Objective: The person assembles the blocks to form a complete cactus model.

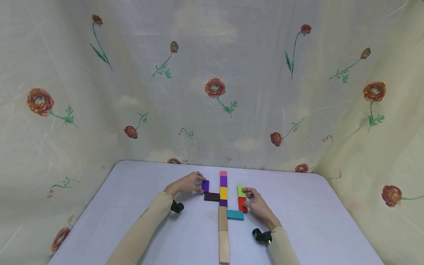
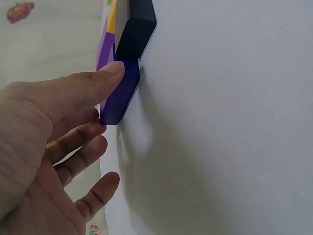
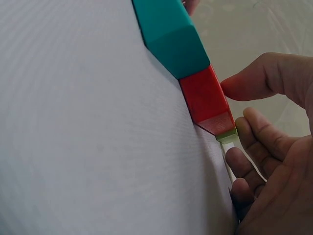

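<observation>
My left hand [image 1: 187,183] pinches a purple block [image 1: 205,186] between thumb and index finger. In the left wrist view the thumb lies on the purple block [image 2: 122,93], and the other fingers are spread loosely. That block touches the end of a dark brown block [image 1: 212,197]. My right hand [image 1: 259,207] touches two blocks that lie end to end. Its thumb is at the red block [image 1: 242,206] and its index finger at the lime green block [image 1: 240,188]. In the right wrist view the red block [image 3: 205,95] meets a teal block [image 3: 176,44].
A column of blocks runs up the white table [image 1: 185,243]: two wooden blocks [image 1: 223,219], then dark purple, yellow [image 1: 223,193], purple and pink ones. The teal and brown blocks branch off its sides. A flowered cloth [image 1: 212,129] hangs behind and beside the table.
</observation>
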Demonstrator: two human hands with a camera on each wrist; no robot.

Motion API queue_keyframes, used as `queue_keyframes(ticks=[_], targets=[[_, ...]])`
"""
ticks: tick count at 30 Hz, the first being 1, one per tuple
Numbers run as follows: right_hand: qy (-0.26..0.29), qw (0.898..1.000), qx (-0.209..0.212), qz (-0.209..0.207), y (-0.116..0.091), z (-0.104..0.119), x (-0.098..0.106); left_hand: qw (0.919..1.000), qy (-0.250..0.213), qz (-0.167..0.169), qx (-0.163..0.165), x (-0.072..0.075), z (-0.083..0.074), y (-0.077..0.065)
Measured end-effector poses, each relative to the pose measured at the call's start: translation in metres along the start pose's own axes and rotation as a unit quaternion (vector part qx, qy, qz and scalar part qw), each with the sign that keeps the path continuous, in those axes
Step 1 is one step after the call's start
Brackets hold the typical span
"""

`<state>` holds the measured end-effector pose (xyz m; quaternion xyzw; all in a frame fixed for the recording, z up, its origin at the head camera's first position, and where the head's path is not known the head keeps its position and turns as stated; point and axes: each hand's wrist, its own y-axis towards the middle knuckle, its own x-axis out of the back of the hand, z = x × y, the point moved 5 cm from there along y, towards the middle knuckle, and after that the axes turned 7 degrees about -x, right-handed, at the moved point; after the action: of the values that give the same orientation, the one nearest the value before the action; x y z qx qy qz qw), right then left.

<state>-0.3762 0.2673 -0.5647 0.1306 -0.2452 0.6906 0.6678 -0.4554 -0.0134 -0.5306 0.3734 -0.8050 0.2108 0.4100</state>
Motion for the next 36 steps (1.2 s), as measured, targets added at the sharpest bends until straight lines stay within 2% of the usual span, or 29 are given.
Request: queue_keyframes(ticks=[13,19,22,29,36], targets=[[-0.002,1.000,-0.001,0.001,-0.003,0.002,-0.002,0.9999,-0.015,-0.001,0.005,-0.001,0.002,-0.005],[-0.006,1.000,0.004,0.001,-0.003,0.002,-0.003,0.9999,-0.011,-0.013,0.000,0.004,0.004,-0.014],[-0.009,1.000,0.004,-0.001,-0.002,0.002,-0.002,0.9995,-0.020,-0.024,-0.007,0.011,0.004,-0.023],[-0.006,1.000,0.007,0.000,0.000,0.003,-0.001,0.9976,-0.050,-0.047,0.011,0.030,0.007,-0.053],[-0.013,1.000,0.003,-0.001,0.001,0.000,-0.001,0.9973,-0.047,-0.055,-0.012,0.048,0.021,-0.079]])
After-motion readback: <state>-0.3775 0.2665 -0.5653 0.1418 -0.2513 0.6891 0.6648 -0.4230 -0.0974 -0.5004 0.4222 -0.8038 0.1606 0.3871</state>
